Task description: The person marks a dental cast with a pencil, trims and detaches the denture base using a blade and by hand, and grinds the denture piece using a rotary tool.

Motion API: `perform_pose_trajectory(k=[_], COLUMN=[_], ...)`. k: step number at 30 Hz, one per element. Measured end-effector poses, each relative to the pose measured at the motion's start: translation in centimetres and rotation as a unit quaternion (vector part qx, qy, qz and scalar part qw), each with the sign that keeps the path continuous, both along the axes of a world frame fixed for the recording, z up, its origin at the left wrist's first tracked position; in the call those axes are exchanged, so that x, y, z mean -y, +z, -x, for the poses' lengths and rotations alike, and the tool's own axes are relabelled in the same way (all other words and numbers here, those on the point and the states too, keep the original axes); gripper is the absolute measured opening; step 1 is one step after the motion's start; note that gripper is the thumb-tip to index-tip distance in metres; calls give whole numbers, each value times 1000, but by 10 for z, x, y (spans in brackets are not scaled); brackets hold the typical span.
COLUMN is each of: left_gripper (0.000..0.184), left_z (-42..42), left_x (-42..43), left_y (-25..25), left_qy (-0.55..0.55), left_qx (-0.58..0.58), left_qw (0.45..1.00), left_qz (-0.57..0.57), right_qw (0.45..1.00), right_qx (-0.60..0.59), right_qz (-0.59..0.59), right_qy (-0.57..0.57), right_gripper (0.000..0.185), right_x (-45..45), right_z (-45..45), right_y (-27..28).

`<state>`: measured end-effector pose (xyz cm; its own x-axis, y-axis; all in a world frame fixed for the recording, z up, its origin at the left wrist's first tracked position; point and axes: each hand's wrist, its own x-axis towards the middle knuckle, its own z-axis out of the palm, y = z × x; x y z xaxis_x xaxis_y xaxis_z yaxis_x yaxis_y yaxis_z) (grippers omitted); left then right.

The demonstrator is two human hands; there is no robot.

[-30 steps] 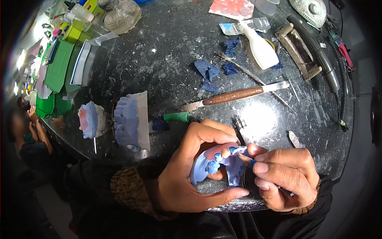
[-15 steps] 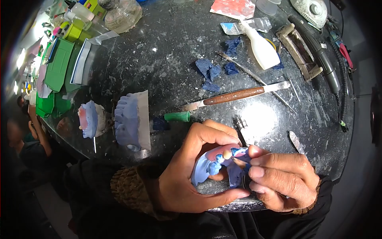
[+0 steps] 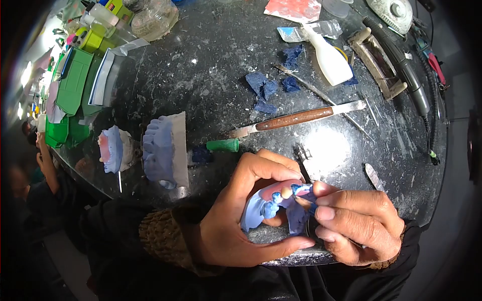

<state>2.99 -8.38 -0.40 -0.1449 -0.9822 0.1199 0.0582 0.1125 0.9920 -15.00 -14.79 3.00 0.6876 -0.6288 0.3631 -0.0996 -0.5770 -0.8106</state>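
My left hand (image 3: pixel 241 213) is closed round a blue dental model (image 3: pixel 257 210) with pink gum material, an ivory-coloured tooth and dark blue patches along its ridge. The model is held tilted above the table's front edge. In my right hand (image 3: pixel 359 223) the fingers pinch a pencil (image 3: pixel 304 203), whose wood-coloured tapered tip is at the model's ridge beside the tooth. Most of its shaft is hidden by the fingers; whether the tip touches cannot be made out. My right fingertips lie close against the model's right end.
Two more dental models, one blue with a white base (image 3: pixel 163 148) and a smaller one (image 3: pixel 113 150), stand left. A green tube (image 3: pixel 223 145), a wooden-handled spatula (image 3: pixel 296 119), blue wax scraps (image 3: pixel 262 86) and a white bottle (image 3: pixel 329 60) lie beyond. A person (image 3: pixel 47 170) is at far left.
The pencil tip has shifted very slightly at the ridge. Both hands keep their hold. The view has moved a touch, and the person at far left has shifted an arm.
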Motion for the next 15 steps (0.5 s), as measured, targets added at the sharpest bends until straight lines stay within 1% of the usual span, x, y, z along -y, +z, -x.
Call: perform_pose_trajectory(k=[5,8,11,12,14,15], left_gripper=[69,70,69,68,68,67], left_z=[-1,-2,0,0,2,3], left_x=[1,1,1,0,-3,-3], left_y=[0,0,-3,-1,4,4], left_qy=[-8,-12,-3,0,5,6], left_qx=[-18,-9,-36,-54,-89,-99], left_qw=[1000,1000,999,998,993,992], left_qz=[-10,-1,-7,-31,-78,-79], right_qw=[1000,1000,1000,999,997,997], right_qx=[-2,-12,-2,40,68,73], right_qz=[3,12,9,-18,-15,2], right_qy=[-8,-2,-7,14,16,7], right_gripper=[17,14,11,23,20,20], right_x=[0,0,0,4,11,13], right_z=[0,0,-1,3,9,9], right_y=[1,2,0,-3,-6,-8])
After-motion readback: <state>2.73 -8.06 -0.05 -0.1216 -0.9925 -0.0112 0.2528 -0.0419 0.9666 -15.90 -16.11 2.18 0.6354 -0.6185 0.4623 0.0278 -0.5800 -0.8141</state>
